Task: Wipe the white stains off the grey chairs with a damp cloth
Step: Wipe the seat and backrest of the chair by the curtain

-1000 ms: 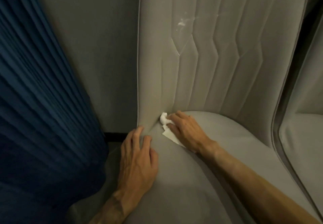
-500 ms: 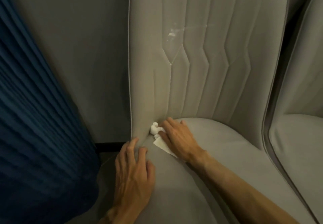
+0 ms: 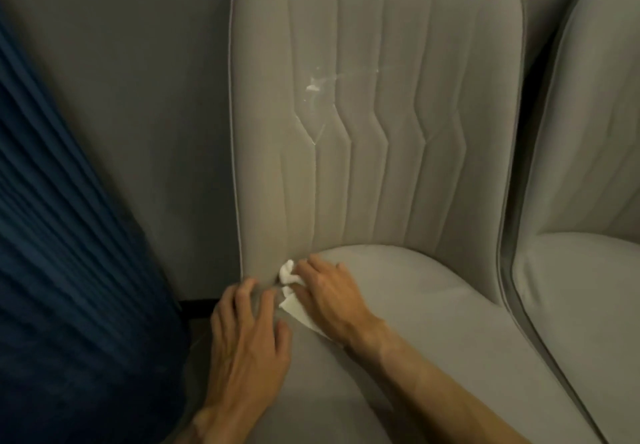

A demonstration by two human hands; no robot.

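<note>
Grey wall [image 3: 138, 97], blue curtain [image 3: 62, 270] left of grey chair [image 3: 450, 322] | right hand [image 3: 332, 301] pinches white cloth [image 3: 289, 282] at seat crease | left hand [image 3: 246, 343] flat, released | white stain [image 3: 313, 86] above.

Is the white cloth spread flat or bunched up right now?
Mostly bunched. The white cloth is wadded into the crease between chair back and seat under the right hand; only one flat corner trails out.
</note>
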